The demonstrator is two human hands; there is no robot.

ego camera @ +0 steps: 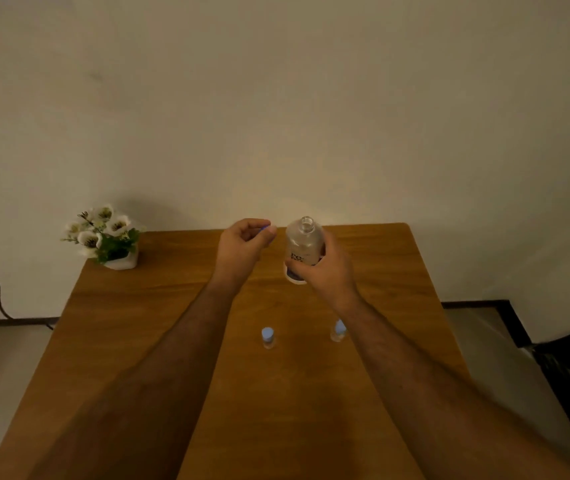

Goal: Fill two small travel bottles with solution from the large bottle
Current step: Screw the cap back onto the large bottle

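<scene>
Clear big bottle (303, 244) uncapped, held by right hand (325, 268) above table (179, 306) far end.
Left hand (243, 245) pinching blue cap (264, 229) beside bottle neck. Two small bottles (268, 338) (338, 330) nearer, upright, blue caps on, well apart from big bottle. Early stage: opening done; uncapping smalls, both pours, recapping left. Fill levels unreadable.

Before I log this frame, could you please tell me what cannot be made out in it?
- Head view: the right small bottle is partly behind the right forearm.
- The large bottle label is mostly covered by the right hand; its fill level is unclear.
- The blue cap is nearly buried in the left hand.
- The left small bottle is too small to show contents.
</scene>
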